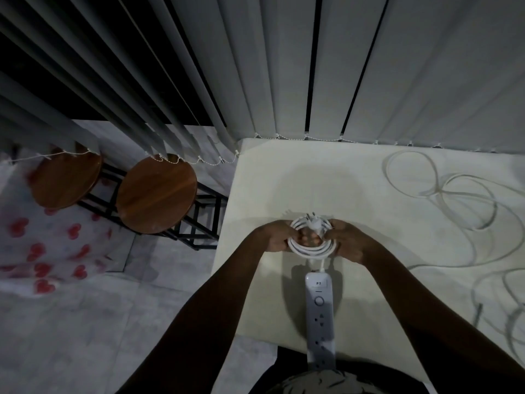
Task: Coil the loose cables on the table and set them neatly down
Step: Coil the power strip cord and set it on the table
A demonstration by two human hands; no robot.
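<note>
A white power strip (319, 317) lies on the pale table (255, 180), pointing toward me, its near end over the table's front edge. Its white cord is wound into a tight coil (309, 250) just beyond the strip. My left hand (274, 236) grips the coil's left side. My right hand (348, 240) grips its right side. The white plug (399, 223) sticks up at the top of the coil between my fingers. A long loose white cable (454, 194) sprawls in wide loops over the right part of the table.
Further loose cable loops (508, 297) lie at the table's right front. Grey vertical blinds (369, 66) hang right behind the table. Two round wooden stools (156, 193) stand on the floor to the left, beside a heart-patterned cloth (42, 251).
</note>
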